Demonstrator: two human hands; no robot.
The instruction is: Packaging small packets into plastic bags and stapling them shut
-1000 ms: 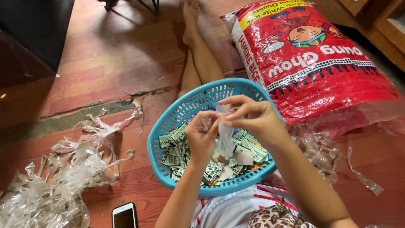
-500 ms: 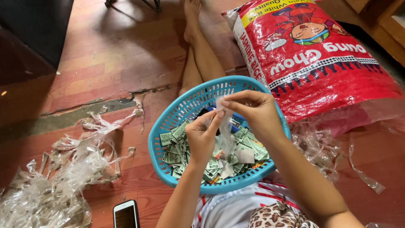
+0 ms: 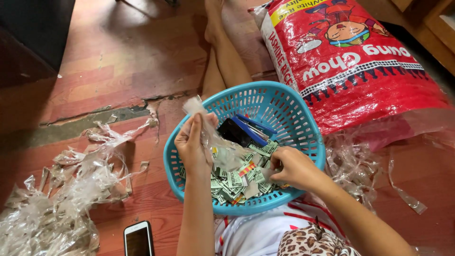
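Note:
A blue plastic basket [image 3: 284,102] rests on my lap, filled with small green and white paper packets [image 3: 232,180]. A blue and black stapler [image 3: 246,130] lies inside it. My left hand [image 3: 192,144] is raised at the basket's left rim, pinching a strip of clear plastic film [image 3: 213,140] that trails down into the packets. My right hand [image 3: 294,168] is lowered onto the pile at the right, fingers curled on the packets.
A heap of torn clear plastic strips [image 3: 66,189] covers the red floor at the left. A white phone [image 3: 138,239] lies at the bottom. A large red rice sack [image 3: 350,66] lies at the right, with more plastic scraps [image 3: 353,166] beside it.
Both hands were together above the basket working a clear piece. Now they have parted: the left pulls the film up to the left, the right has dropped onto the packets.

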